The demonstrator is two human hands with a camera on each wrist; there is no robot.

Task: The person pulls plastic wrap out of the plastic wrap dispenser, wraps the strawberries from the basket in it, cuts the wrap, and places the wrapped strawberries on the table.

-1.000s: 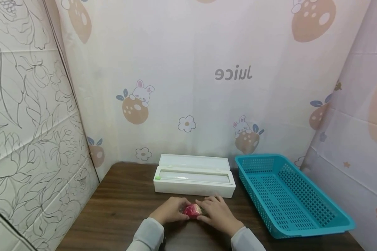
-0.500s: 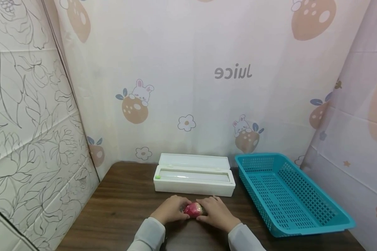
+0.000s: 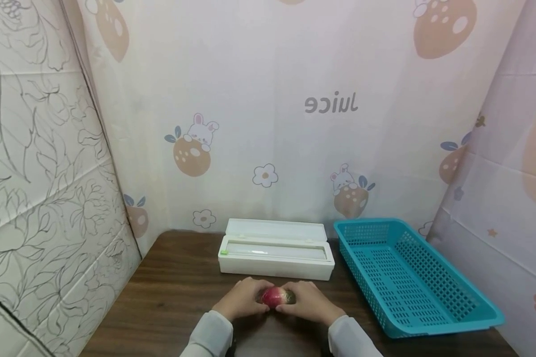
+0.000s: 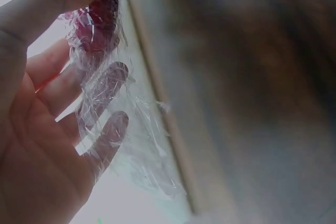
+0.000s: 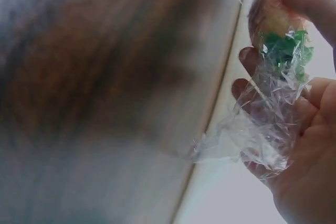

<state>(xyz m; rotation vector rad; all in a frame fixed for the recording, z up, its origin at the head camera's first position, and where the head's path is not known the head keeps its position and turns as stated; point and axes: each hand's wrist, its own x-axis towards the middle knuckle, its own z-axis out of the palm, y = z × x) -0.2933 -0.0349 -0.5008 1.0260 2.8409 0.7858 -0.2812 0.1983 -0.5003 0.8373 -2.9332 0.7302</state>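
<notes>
Between the two hands, above the dark wooden table (image 3: 169,282), a red strawberry (image 3: 274,297) is wrapped in clear cling film (image 5: 270,124). My left hand (image 3: 243,299) pinches its red end with thumb and fingers. At the other end, pale with green leaves (image 5: 286,48), my right hand (image 3: 311,302) grips with thumb and fingertips. Crumpled loose film trails from both ends across the palms, as the wrist views show. The lower fingers of the left hand (image 4: 47,119) show through the film. The strawberry's underside is hidden in the head view.
Behind the hands stands a white cling film dispenser (image 3: 274,267) with its lid raised and a green slider at its left end. A turquoise plastic basket (image 3: 411,287) sits at the right. Patterned cloth walls (image 3: 268,124) enclose the back and sides.
The strawberry has turned between the fingers, so its pale, leafy end now shows by the right hand. The right hand's fingers have drawn in closer round it. The left hand has barely moved.
</notes>
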